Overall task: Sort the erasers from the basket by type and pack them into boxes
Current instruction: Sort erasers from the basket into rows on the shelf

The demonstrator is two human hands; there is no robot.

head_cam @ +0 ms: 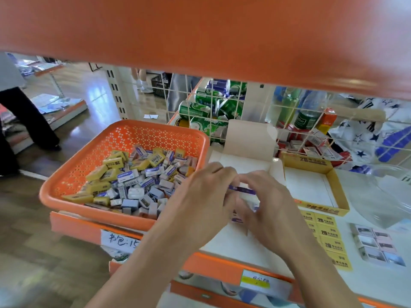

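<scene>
I see the orange basket (89, 156) at L, w/ yellow and purple-white erasers (138, 181) piled inside. At ctr, L hand (200, 196) and R hand (266, 203) meet over the white box (249, 141) (flap up), fingers of both curled, pinching a purple-white eraser (242, 189) between them. Yellow box (307, 162) sits just beside it, to the R.

Orange perforated basket (142, 138) heaped with yellow and purple-white erasers (133, 178), open white box (244, 161) beside it
</scene>
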